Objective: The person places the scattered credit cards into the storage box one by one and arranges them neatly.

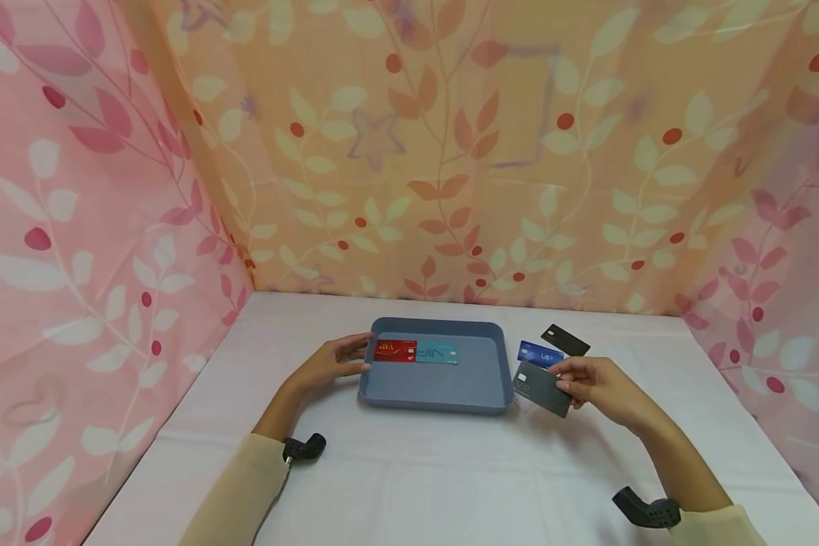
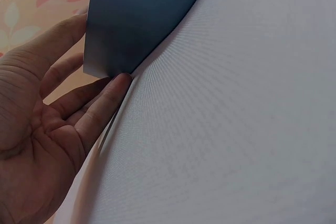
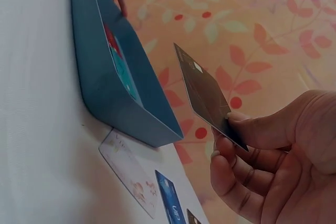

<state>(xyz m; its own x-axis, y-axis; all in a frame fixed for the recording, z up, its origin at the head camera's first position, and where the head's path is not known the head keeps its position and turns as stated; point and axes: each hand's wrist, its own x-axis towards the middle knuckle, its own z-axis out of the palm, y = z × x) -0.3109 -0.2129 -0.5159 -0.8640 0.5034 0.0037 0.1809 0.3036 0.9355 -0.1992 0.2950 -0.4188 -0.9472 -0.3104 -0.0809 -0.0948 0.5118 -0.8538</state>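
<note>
My right hand (image 1: 604, 388) pinches a dark grey VIP card (image 1: 538, 390) by one end, between thumb and fingers. The card is tilted in the air just right of a blue-grey tray (image 1: 481, 383). Inside the tray, a red VIP card (image 1: 394, 350) and a light blue VIP card (image 1: 445, 353) lie side by side near the back left. At the tray's left side, my left hand (image 1: 331, 362) rests its extended fingers against the outer wall. The left wrist view shows its fingertips (image 2: 123, 78) at the tray's bottom edge.
Right of the tray lie a blue VIP card (image 1: 535, 353) and a black card (image 1: 565, 341). A pale patterned card (image 3: 128, 174) lies beside the tray's wall in the right wrist view. A white cloth (image 1: 409, 478) covers the table; patterned curtains (image 1: 423, 152) stand at back and sides.
</note>
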